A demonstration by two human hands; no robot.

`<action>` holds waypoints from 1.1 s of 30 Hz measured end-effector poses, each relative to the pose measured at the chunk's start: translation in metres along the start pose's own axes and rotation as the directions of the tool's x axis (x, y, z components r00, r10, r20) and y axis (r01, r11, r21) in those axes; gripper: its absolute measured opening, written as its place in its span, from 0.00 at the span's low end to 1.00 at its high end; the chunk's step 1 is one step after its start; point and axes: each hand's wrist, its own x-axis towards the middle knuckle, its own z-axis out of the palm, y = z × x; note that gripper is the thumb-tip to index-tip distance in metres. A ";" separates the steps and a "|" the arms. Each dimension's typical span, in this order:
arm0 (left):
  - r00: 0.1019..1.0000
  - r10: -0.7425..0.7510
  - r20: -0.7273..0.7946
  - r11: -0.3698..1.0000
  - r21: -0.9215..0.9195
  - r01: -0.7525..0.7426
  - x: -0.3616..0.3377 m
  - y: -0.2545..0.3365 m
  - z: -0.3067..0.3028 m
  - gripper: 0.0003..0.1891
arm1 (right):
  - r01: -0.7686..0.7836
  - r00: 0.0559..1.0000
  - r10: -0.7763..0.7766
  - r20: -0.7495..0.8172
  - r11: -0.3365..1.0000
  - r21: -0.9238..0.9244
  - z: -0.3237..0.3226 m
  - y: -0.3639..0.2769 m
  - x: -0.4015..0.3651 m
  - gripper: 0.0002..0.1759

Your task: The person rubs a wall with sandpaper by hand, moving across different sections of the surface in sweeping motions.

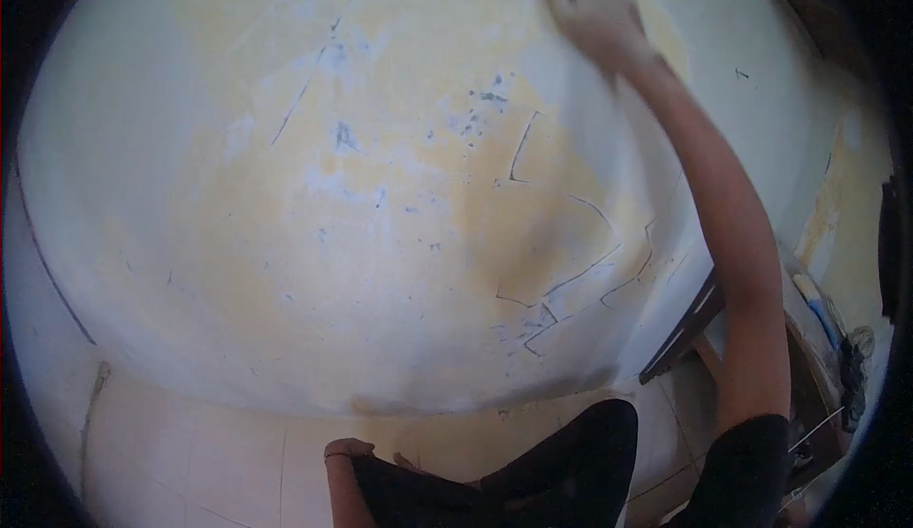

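One dark line (45, 263) is running down at nine o'clock, edging the wall (380, 243), which is filling the middle of the view and showing yellow patches among pale ones. Pale tiled floor (219, 452) is lying below it, between seven and eight o'clock. A long scratch (300, 97) is slanting across the wall between ten and eleven. At seven o'clock the left hand (356, 448), wearing a thin band (338, 454) at the wrist, is resting at the edge of the dark trousers (580, 452); its fingers are partly hiding, so I cannot tell whether they are gripping the fabric. The trousers are spreading from there toward five o'clock, one bent knee rising before the foot of the wall. Dark angular lines (590, 271) are marking the wall around three and four o'clock.

At one o'clock the right hand (590, 9) is reaching high over the wall. It is blurring: its fingers are seemingly spreading a little, but I cannot tell whether they are holding anything. Its bare forearm (742, 224) is stretching up from a dark sleeve (747, 471) at four o'clock. A dark plank (689, 323) is slanting just before four, behind the arm. A dark wooden piece (818, 14) is jutting in at two, and a dark bundle (851, 366) is sitting between three and four, near the right edge.
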 end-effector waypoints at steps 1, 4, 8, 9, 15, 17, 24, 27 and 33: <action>1.000 0.000 0.005 1.000 -0.001 0.000 0.001 0.000 -0.001 0.21 | -0.022 0.998 0.021 -0.051 1.000 -0.020 0.007 0.009 0.004 0.30; 1.000 0.003 0.020 1.000 -0.008 -0.003 0.003 -0.004 0.002 0.21 | 0.000 0.977 -0.029 -0.210 0.990 -0.141 0.046 0.014 -0.001 0.30; 1.000 0.012 0.024 1.000 0.005 -0.012 0.003 -0.005 0.002 0.20 | 0.349 0.937 -0.349 0.003 0.937 0.017 0.110 -0.064 -0.144 0.29; 1.000 -0.017 0.011 1.000 0.005 0.017 0.000 -0.002 0.003 0.20 | 0.427 0.893 -0.438 0.103 0.897 0.114 0.131 -0.090 -0.195 0.31; 1.000 -0.001 0.009 1.000 -0.005 0.001 -0.020 -0.004 0.007 0.20 | 0.416 0.731 -0.590 0.343 0.784 0.461 0.171 -0.162 -0.427 0.31; 1.000 0.015 0.008 1.000 -0.018 -0.014 -0.018 -0.009 0.006 0.20 | 0.460 0.721 -0.587 0.368 0.803 0.380 0.171 -0.158 -0.443 0.34; 0.986 -0.067 0.151 0.997 -0.033 0.073 0.007 -0.006 0.001 0.21 | -0.137 0.928 -0.225 0.296 0.534 0.834 0.145 -0.141 -0.440 0.26; 0.989 -0.053 0.136 0.999 0.020 0.051 0.008 -0.005 0.002 0.21 | -0.465 0.764 0.361 0.536 -0.269 0.844 0.101 -0.136 -0.432 0.21; 0.988 -0.068 0.138 0.997 0.046 0.062 0.006 -0.009 0.005 0.22 | 0.319 0.280 0.441 0.853 -0.880 0.351 0.060 -0.079 -0.402 0.23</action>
